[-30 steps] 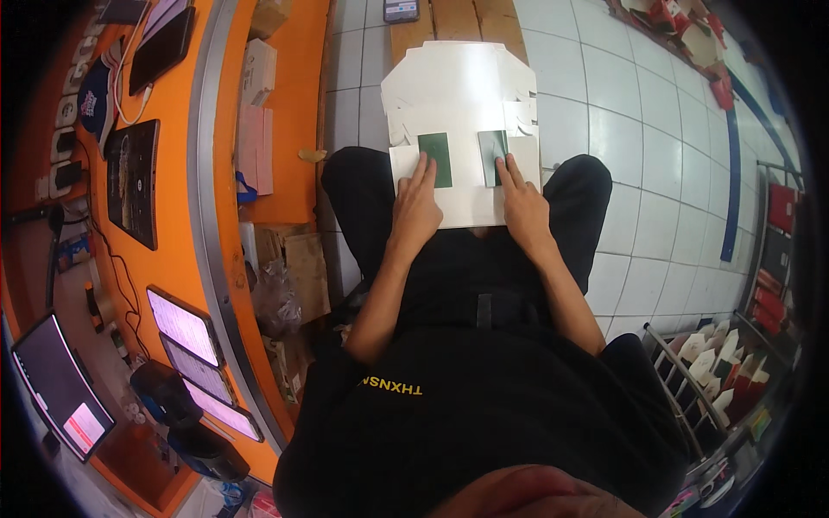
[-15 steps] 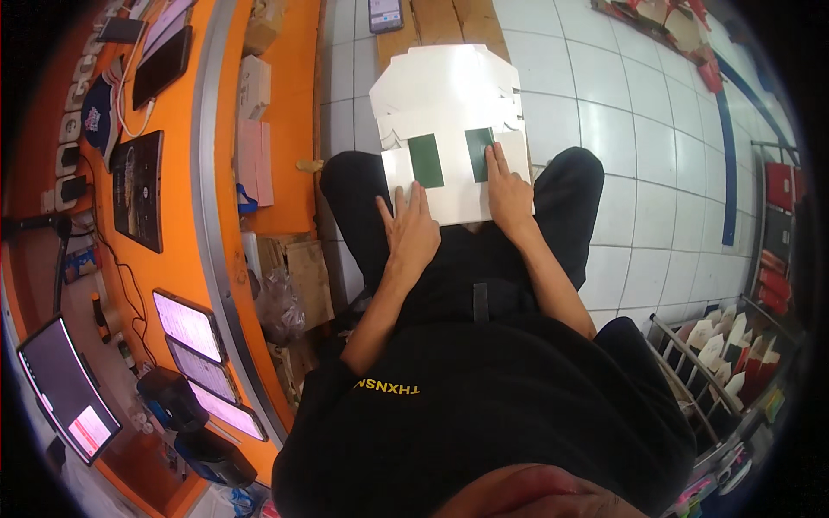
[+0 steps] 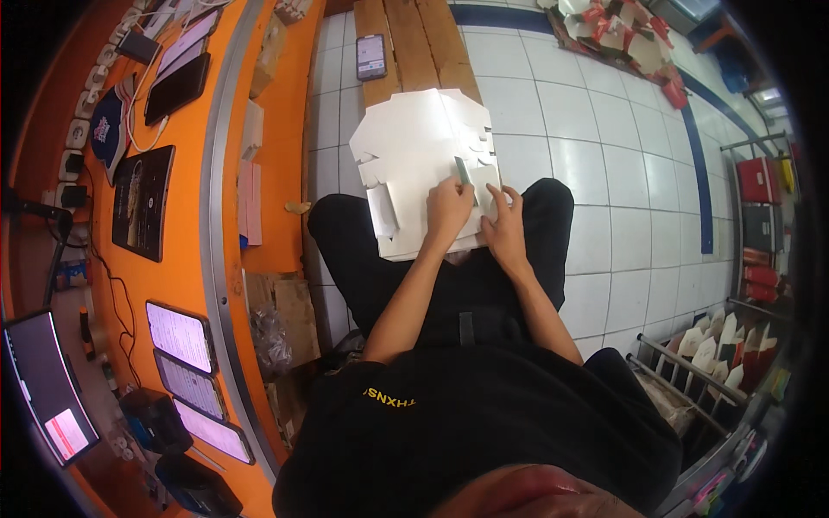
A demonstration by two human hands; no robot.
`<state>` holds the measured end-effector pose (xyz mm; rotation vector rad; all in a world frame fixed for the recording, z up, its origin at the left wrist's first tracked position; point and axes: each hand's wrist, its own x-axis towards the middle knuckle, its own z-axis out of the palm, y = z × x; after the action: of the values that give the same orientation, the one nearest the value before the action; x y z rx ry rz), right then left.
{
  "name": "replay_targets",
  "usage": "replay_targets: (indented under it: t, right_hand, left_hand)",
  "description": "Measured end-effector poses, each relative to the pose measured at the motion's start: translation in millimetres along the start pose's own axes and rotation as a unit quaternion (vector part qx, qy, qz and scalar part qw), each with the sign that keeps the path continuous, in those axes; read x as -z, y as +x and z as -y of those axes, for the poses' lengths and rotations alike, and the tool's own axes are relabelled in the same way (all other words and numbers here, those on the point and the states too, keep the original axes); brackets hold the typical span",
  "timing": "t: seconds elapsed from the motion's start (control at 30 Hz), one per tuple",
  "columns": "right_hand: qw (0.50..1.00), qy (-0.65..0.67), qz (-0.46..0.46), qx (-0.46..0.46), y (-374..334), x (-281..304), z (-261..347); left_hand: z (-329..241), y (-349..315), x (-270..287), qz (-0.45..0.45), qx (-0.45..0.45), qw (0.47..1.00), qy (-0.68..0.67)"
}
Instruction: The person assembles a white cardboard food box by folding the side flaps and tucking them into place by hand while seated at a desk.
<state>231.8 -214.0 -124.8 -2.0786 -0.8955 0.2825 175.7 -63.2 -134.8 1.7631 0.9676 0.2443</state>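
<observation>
A flat white cardboard box blank point(image 3: 414, 138) with notched edges and cut flaps rests over my lap and the end of the wooden bench. Near its right side, a narrow green-faced flap point(image 3: 464, 170) stands partly raised. My left hand point(image 3: 450, 207) has its fingers curled against that flap, seemingly gripping it. At the blank's right edge is my right hand point(image 3: 504, 226), its thumb and forefinger apart beside a white side flap. On the blank's left, another side flap point(image 3: 382, 211) is tilted, and no green shows there.
A phone point(image 3: 370, 57) lies on the wooden bench point(image 3: 423, 43) ahead. To the left, an orange counter point(image 3: 194, 173) carries phones, a tablet and a cap. At lower right, a metal rack point(image 3: 682, 393) holds folded cardboard pieces. Red and white cardboard point(image 3: 613, 39) lies far right.
My left hand has moved right across the blank to the right-hand green flap, which has turned up nearly edge-on. The left green patch no longer shows. My right hand has shifted to the edge.
</observation>
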Motion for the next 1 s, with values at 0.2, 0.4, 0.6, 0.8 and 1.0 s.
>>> replay_targets:
  t: [0.2, 0.4, 0.6, 0.8, 1.0]
  right_hand:
    - [0.938, 0.260, -0.065, -0.219, -13.3, -8.5, -7.1]
    - [0.984, 0.139, -0.067, -0.093, -11.6, -13.9, 2.0]
    - [0.982, 0.141, -0.090, -0.090, 5.3, -17.4, 11.6]
    - [0.973, 0.152, -0.054, -0.166, 21.5, -25.3, 11.0]
    - [0.988, 0.052, -0.009, -0.143, 22.7, -29.1, -3.1]
  left_hand:
    - [14.9, 15.5, 1.8, 0.069, 0.114, 0.968, -0.213]
    - [25.0, 12.5, 2.4, 0.128, 0.056, 0.937, -0.320]
    - [3.7, -5.2, 4.1, 0.095, -0.017, 0.980, -0.172]
    - [-18.6, -18.7, 23.7, 0.108, -0.036, 0.993, 0.040]
    - [-6.2, -34.8, 108.0, -0.087, -0.141, 0.985, 0.040]
